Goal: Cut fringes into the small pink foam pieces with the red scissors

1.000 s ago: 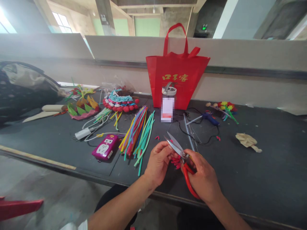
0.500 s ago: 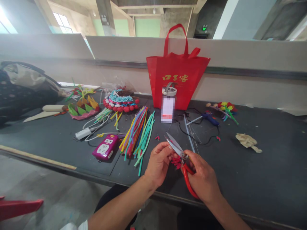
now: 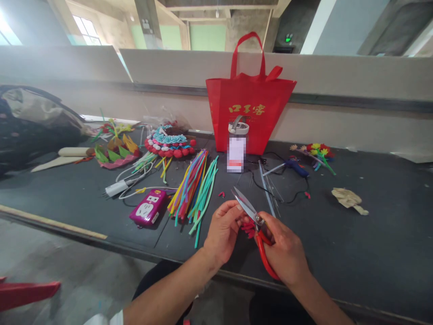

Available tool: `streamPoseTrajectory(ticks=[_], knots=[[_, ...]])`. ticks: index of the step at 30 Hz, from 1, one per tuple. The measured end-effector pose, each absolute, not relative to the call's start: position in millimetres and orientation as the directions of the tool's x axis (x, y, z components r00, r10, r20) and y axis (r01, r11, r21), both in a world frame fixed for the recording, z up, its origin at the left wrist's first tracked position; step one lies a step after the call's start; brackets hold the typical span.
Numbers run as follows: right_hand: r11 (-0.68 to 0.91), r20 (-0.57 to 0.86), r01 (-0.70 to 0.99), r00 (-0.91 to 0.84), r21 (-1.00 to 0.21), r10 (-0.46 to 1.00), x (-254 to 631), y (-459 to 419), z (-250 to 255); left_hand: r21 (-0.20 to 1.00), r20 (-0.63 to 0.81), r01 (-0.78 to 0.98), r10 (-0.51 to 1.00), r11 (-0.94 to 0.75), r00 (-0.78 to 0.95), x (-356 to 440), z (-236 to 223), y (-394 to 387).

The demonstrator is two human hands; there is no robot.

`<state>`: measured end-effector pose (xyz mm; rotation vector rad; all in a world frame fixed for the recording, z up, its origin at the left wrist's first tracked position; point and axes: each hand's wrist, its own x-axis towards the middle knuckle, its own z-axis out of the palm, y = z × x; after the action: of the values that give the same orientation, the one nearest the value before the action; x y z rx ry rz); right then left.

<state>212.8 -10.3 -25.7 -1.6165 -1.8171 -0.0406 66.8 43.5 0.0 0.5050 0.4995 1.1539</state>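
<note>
My right hand (image 3: pixel 286 248) is wrapped round the red handles of a pair of scissors (image 3: pixel 248 205), whose blades point up and left with their tips slightly apart. Close beside the blades is my left hand (image 3: pixel 223 230), thumb and fingers pinched together; whatever sits between the fingertips is hidden by the fingers and blades. Below the scissors lies a small pile of short red pieces (image 3: pixel 248 229) on the dark table (image 3: pixel 382 253). A couple more red bits (image 3: pixel 221 194) rest further back. To the left is a bundle of coloured fuzzy stems (image 3: pixel 189 185), with loose green stems (image 3: pixel 204 194) alongside.
A purple socket block (image 3: pixel 149 208) and a white plug (image 3: pixel 117 188) with cable lie left. Behind stand a bottle (image 3: pixel 238 129) and a red bag (image 3: pixel 250 97). A blue glue gun (image 3: pixel 297 168), clear sticks (image 3: pixel 267 189), flowers (image 3: pixel 318 153) and a beige crumpled piece (image 3: pixel 348 198) lie right.
The scissor blades have drawn closer together, and a red bit seen between them a second ago no longer shows. Both hands stay almost in the same place.
</note>
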Motion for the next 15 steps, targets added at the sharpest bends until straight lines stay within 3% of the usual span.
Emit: streamPoseTrajectory(ticks=[15], knots=[[0.156,0.444,0.882,0.066,-0.444,0.894,211.5,-10.4,-24.7,0.622,-0.091,-0.723,0.945,0.301,0.315,67.1,0.9,43.0]])
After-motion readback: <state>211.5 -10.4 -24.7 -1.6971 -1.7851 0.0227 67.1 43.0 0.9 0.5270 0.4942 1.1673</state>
